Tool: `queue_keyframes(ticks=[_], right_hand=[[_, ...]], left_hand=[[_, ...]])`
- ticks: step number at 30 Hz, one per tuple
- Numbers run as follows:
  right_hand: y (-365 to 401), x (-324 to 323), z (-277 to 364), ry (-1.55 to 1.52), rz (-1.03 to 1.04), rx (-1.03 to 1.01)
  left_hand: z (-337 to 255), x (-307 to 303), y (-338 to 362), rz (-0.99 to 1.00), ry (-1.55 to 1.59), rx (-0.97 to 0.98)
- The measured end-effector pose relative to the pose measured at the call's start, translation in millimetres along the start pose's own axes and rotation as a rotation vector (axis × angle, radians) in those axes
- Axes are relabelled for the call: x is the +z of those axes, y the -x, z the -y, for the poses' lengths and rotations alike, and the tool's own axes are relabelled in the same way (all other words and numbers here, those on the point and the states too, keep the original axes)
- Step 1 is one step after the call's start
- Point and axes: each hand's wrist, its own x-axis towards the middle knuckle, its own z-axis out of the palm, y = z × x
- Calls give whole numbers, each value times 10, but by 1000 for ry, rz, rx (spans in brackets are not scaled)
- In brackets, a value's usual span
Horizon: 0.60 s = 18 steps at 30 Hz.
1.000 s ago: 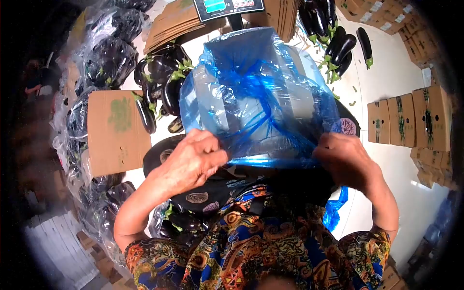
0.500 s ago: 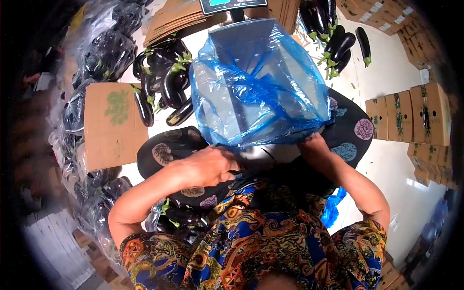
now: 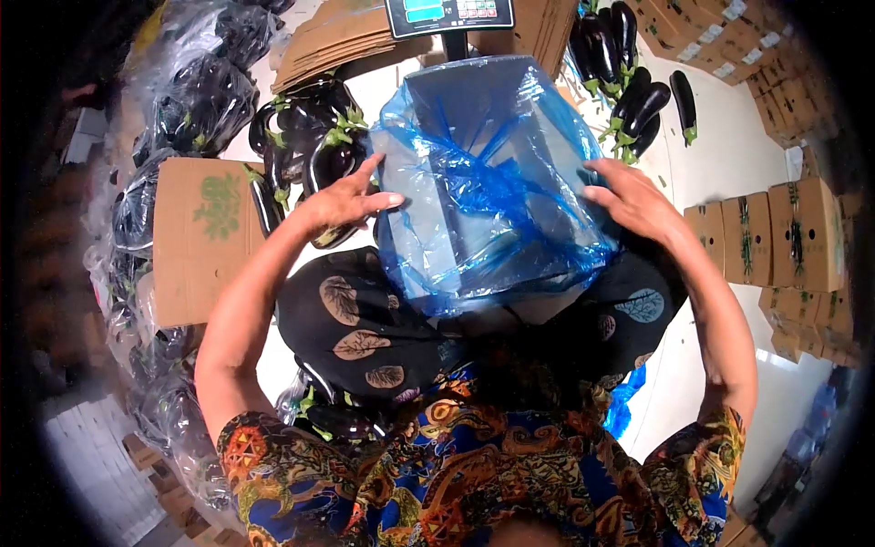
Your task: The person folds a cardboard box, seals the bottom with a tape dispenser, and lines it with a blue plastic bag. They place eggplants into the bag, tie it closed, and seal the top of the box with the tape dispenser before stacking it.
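Note:
In front of me a thin blue plastic bag (image 3: 497, 196) is spread over an open box-shaped container, its middle crumpled and sunk inward. Along the bag's left side lies my left hand (image 3: 346, 199), thumb and fingers spread, fingertips at the film. My right hand (image 3: 638, 201) is at the opposite side, its thumb and fingers apart against the right edge. Just behind the container stands a digital scale display (image 3: 451, 13) on a post. Dark eggplants (image 3: 314, 118) are heaped beyond my left hand.
More eggplants (image 3: 643, 105) lie at the back right. A flat cardboard box (image 3: 205, 264) is on the left, near plastic-wrapped eggplants (image 3: 205, 100). Flattened cardboard (image 3: 337, 41) sits behind, and stacked cartons (image 3: 802, 237) stand at the right. Blue plastic (image 3: 624, 401) lies beside my right leg.
Both hands have left the bag's near edge and moved forward and outward to its two sides, fingers now spread. The bag's near edge hangs lower, closer to me.

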Motion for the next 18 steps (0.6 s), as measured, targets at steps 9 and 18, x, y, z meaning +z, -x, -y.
queue_keyframes(ticks=[9, 18], right_hand=[[-1101, 469, -131, -318, 491, 464], [-863, -136, 378, 291, 451, 94]], left_hand=[[511, 193, -542, -147, 305, 281], [752, 612, -549, -180, 814, 493]])
